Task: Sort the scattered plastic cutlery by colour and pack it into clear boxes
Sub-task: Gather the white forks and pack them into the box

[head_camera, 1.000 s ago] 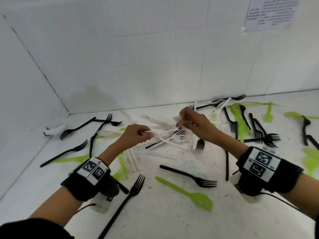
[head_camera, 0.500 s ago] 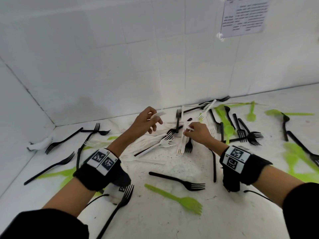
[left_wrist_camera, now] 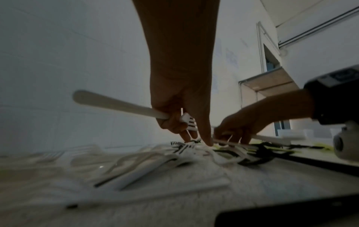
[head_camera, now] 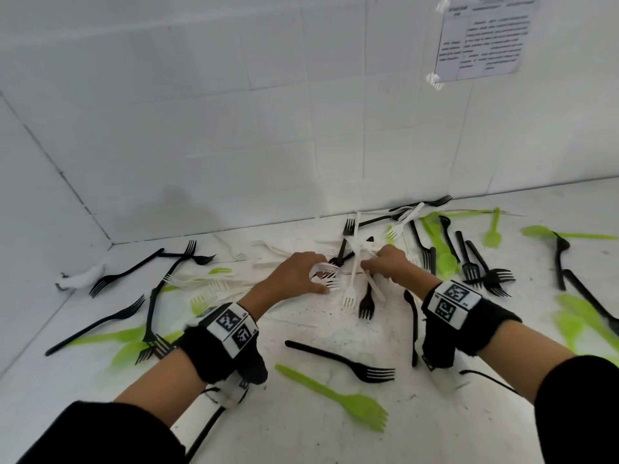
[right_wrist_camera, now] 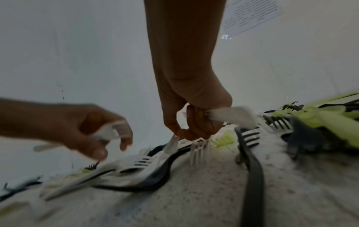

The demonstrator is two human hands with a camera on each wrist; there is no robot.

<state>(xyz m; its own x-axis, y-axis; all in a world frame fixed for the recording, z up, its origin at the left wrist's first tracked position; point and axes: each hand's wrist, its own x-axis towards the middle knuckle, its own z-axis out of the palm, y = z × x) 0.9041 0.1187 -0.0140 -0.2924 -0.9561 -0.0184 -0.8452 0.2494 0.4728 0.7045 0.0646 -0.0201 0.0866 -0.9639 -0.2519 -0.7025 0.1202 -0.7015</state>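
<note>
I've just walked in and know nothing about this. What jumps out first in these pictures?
Plastic forks in black, white and bright green lie scattered over a white counter set in a tiled corner. In the middle, the left hand and the right hand each hold white forks over the pile. Nearest the camera lie a green fork and a black fork, and a printed sheet is taped to the wall, upper right.

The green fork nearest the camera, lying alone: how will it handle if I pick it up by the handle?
The green fork looks thin and flat, so it is probably very light and somewhat flexible. It lies flush on the speckled counter, so getting fingers under it may need sliding or tipping. Its flat shape should not roll.
</note>
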